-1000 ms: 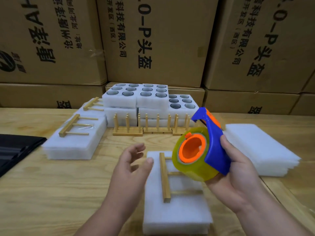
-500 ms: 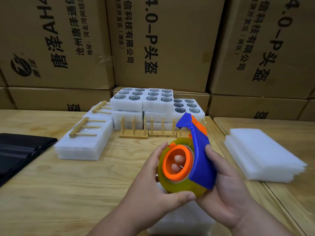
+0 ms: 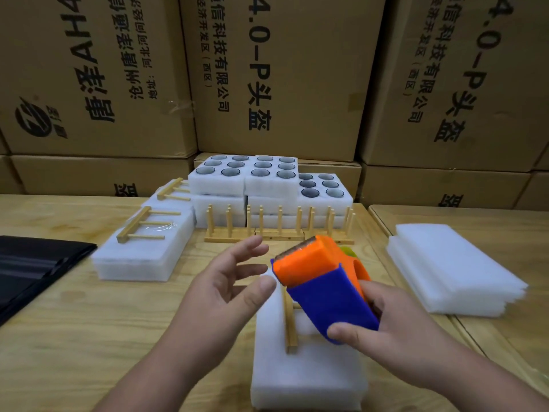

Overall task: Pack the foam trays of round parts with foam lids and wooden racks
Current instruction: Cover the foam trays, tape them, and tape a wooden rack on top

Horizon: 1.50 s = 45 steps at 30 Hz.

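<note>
My left hand (image 3: 228, 281) let go and now hovers relaxed while my right hand (image 3: 392, 319) grips the blue-orange plastic tape dispenser (image 3: 320, 286) above the soft foam tray (image 3: 309, 373) and its wooden rack (image 3: 290, 325) at the desk's near edge.

Bare table (image 3: 89, 337) is lying open at eight o'clock, so a hand could be passing there. A black sheet (image 3: 35, 269) is blocking the nine o'clock edge. A packed foam block (image 3: 142, 257) is sitting at ten o'clock. Upright wooden racks (image 3: 279, 227) and stacked foam trays (image 3: 267, 185) are standing like a fence at twelve o'clock, with big cardboard boxes (image 3: 282, 69) walling off the back. A pile of foam lids (image 3: 451, 269) is filling three o'clock.
</note>
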Motion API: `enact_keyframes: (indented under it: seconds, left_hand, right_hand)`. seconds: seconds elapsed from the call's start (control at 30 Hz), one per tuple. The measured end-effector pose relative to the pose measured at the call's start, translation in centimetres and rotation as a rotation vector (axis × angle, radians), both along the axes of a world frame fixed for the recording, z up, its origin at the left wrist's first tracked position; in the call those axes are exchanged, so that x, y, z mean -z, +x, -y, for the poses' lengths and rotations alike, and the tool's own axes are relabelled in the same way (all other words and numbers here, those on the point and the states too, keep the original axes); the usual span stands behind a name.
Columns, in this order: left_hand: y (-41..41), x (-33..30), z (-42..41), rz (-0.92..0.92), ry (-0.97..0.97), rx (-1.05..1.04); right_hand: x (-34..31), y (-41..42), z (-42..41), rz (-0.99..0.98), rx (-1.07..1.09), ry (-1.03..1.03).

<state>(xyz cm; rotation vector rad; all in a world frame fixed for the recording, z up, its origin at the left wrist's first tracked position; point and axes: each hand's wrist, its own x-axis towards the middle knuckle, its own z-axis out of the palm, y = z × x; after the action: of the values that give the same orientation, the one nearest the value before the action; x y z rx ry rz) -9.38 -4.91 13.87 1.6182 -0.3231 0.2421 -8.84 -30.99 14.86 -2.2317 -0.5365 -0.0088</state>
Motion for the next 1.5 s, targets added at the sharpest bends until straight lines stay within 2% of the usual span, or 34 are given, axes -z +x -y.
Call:
enact_keyframes:
  seconds: [0.17, 0.27, 0.4, 0.7, 0.97, 1.07, 1.3, 1.5]
  left_hand:
    - [-0.8, -1.6, -0.9, 0.090, 0.242, 0.014]
    - [-1.3, -2.0, -0.9, 0.132, 0.415, 0.031]
    - [-1.4, -2.5, -0.3, 0.108, 0.571, 0.094]
    - [-1.1, -2.8, -0.2, 0.127, 0.636, 0.163]
    - [-0.2, -3.6, -1.4, -0.062, 0.596, 0.361]
    - [-0.2, -3.1, -1.3, -0.082, 0.551, 0.279]
    - [0.0, -2.4, -0.4, 0.037, 0.425, 0.001]
    - [0.4, -1.8, -0.2, 0.186, 0.505, -0.241]
  right_hand:
    - [0.6, 0.7, 1.5, 0.310, -0.116, -0.280]
    - [1.3, 1.1, 2.0, 0.475, -0.158, -0.361]
    - [2.2, 1.6, 2.6, 0.571, -0.167, -0.410]
    - [2.3, 1.6, 3.2, 0.575, -0.177, -0.450]
    - [1.8, 1.3, 3.4, 0.550, -0.213, -0.512]
    - [1.4, 1.2, 3.2, 0.510, -0.224, -0.532]
    - [0.5, 1.9, 2.1, 0.432, -0.212, -0.441]
    - [-0.7, 3.0, 1.9, 0.406, -0.213, -0.458]
